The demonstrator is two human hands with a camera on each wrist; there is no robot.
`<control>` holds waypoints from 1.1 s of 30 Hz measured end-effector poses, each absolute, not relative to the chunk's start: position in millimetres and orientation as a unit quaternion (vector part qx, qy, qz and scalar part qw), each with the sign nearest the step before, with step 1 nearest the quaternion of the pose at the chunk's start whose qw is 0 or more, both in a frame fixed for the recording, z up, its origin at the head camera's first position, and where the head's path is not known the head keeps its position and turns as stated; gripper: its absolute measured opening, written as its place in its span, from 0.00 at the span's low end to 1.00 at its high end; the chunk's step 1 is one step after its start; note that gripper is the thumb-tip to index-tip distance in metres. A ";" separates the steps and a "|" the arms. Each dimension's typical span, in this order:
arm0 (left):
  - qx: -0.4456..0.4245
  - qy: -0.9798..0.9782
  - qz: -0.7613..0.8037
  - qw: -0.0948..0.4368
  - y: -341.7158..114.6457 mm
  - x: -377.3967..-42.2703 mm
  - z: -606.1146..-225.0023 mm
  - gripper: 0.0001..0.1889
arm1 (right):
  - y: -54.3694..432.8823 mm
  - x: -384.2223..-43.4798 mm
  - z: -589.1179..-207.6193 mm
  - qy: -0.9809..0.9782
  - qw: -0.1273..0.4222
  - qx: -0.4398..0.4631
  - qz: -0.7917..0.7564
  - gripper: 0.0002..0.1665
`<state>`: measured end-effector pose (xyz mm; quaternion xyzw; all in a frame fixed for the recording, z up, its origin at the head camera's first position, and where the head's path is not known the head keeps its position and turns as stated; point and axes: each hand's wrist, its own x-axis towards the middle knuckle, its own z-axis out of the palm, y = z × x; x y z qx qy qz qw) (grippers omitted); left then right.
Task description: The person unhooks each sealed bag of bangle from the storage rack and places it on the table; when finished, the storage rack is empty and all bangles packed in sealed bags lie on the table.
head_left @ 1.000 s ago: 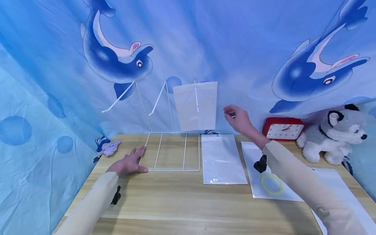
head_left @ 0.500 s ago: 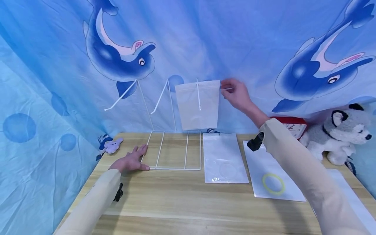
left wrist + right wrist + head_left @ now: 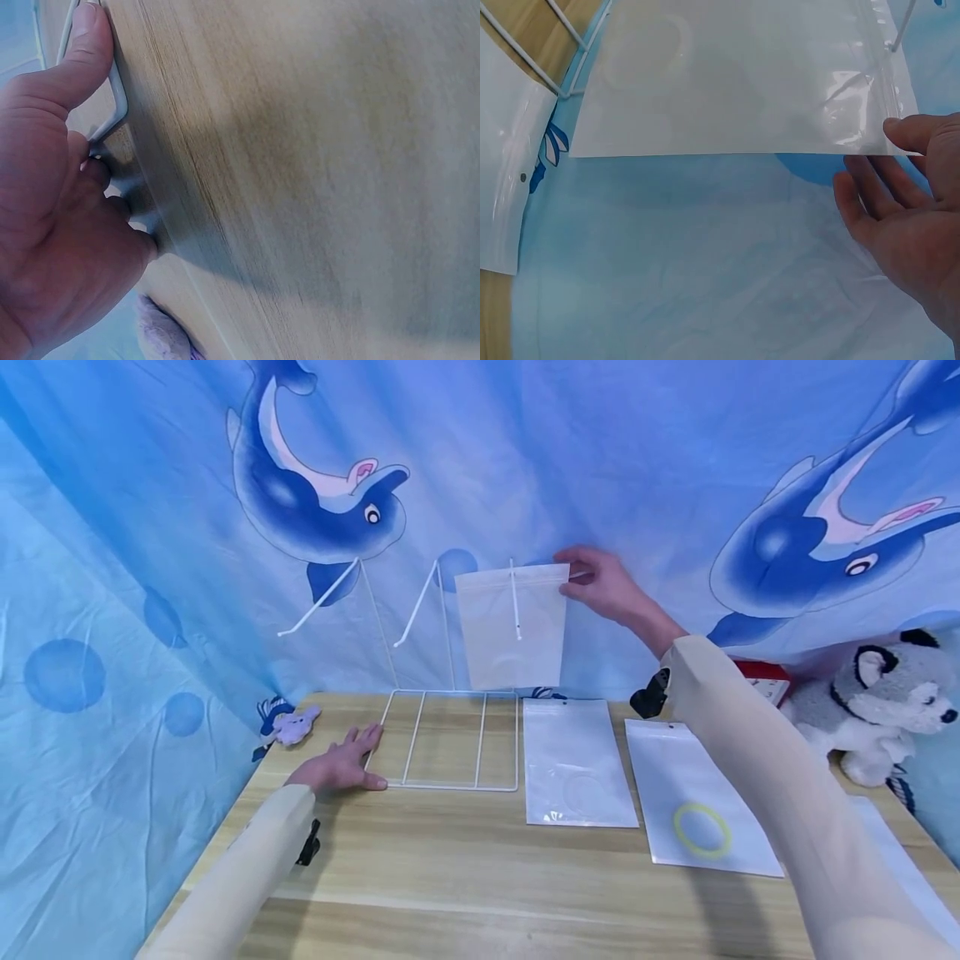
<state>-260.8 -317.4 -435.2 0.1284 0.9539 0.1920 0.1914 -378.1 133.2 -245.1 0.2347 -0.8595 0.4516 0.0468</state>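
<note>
In the head view, a white wire rack (image 3: 462,787) stands at the table's back with three upright hooks. From the right-hand hook hangs a flat white zip bag (image 3: 510,652); in the right wrist view it shows a faint round ring (image 3: 679,52) through its face. My right hand (image 3: 603,583) pinches the bag's upper right corner, thumb on the front and fingers behind. At the rack's front left corner, my left hand (image 3: 341,768) rests with fingers spread, thumb on the wire (image 3: 120,94) and the other fingers along the side.
Right of the rack lie a white zip bag (image 3: 573,760), another with a yellow ring (image 3: 675,777), and a third white sheet-like item (image 3: 900,852). A red clock (image 3: 765,681) and plush husky (image 3: 877,706) stand back right. A purple plush (image 3: 295,725) sits back left, before a dolphin curtain (image 3: 480,460).
My right hand has risen from beside the hanging bag to its upper right corner and taken hold of it. The left hand has stayed on the rack; the view has shifted slightly.
</note>
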 end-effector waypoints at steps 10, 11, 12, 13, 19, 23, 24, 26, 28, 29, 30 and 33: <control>0.128 0.952 0.203 0.193 -315.2 -261.5 -432.6 0.58 | 127.5 -382.0 -235.9 -0.857 0.043 0.263 0.440 0.29; 0.128 0.952 0.201 0.193 -315.2 -261.3 -432.6 0.58 | 126.6 -382.0 -235.2 -0.857 0.044 0.266 0.438 0.29; 0.130 0.952 0.201 0.192 -315.1 -261.0 -432.5 0.58 | 125.7 -382.0 -234.5 -0.858 0.046 0.269 0.435 0.28; 0.130 0.952 0.201 0.193 -315.0 -260.9 -432.3 0.58 | 124.8 -382.0 -233.9 -0.859 0.048 0.272 0.432 0.28; 0.129 0.952 0.202 0.191 -314.4 -260.5 -431.7 0.58 | 120.2 -382.4 -230.9 -0.866 0.069 0.283 0.407 0.25; 0.126 0.952 0.202 0.192 -315.1 -261.0 -432.7 0.58 | 117.2 -382.4 -229.7 -0.869 0.082 0.296 0.389 0.24; 0.125 0.952 0.203 0.192 -315.4 -261.2 -432.9 0.58 | 116.7 -382.4 -229.5 -0.869 0.084 0.299 0.386 0.23; 0.126 0.952 0.202 0.192 -315.8 -261.6 -433.0 0.58 | 115.8 -382.6 -229.4 -0.870 0.086 0.304 0.379 0.22; 0.127 0.952 0.201 0.193 -316.0 -262.2 -432.9 0.58 | 115.0 -382.4 -229.3 -0.870 0.087 0.309 0.374 0.21; 0.127 0.952 0.200 0.194 -316.1 -262.6 -432.9 0.58 | 114.7 -382.2 -229.2 -0.870 0.086 0.312 0.373 0.21; 0.127 0.952 0.200 0.194 -316.0 -262.9 -432.9 0.58 | 114.6 -382.0 -229.2 -0.870 0.087 0.314 0.370 0.21; 0.126 0.952 0.201 0.194 -316.7 -261.9 -432.3 0.58 | 112.7 -380.9 -228.8 -0.871 0.088 0.319 0.364 0.21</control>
